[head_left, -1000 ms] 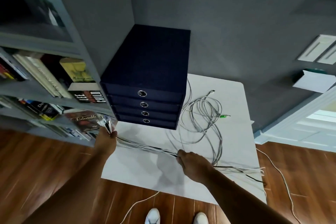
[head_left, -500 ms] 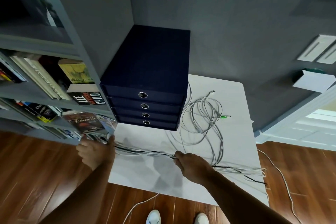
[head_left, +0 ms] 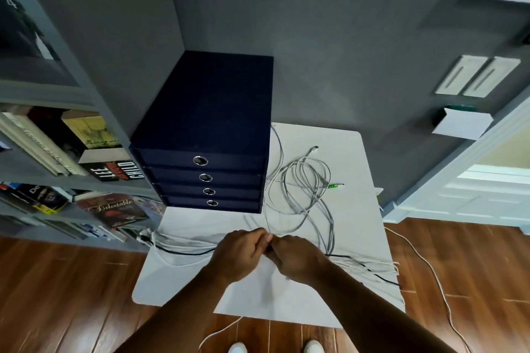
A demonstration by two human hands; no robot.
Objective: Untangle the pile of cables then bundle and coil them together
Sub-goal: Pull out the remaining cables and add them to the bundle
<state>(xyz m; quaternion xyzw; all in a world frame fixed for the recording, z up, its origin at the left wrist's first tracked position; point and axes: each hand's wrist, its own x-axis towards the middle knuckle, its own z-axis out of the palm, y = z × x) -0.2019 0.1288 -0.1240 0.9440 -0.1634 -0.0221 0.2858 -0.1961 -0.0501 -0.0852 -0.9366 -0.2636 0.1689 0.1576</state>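
A bundle of white cables with one black cable [head_left: 183, 246] lies stretched across the front of the white table [head_left: 177, 284]. Its ends hang off the left edge [head_left: 146, 236] and the right edge [head_left: 381, 269]. My left hand [head_left: 241, 252] and my right hand [head_left: 295, 256] meet at the middle of the bundle, fingertips touching, both closed on the cables. Behind my hands a loose tangle of grey-white cables [head_left: 304, 189] loops over the table, with a green-tipped plug [head_left: 334, 186] at its right.
A dark blue drawer box [head_left: 206, 129] with several drawers stands at the table's back left. Bookshelves [head_left: 57, 152] fill the left. One white cable [head_left: 430, 269] trails over the wooden floor at the right. My white shoes [head_left: 238, 348] show below the table.
My left hand has let go of the bundle's left end and slid right along it to meet my right hand at the middle. The left end now hangs off the table edge.
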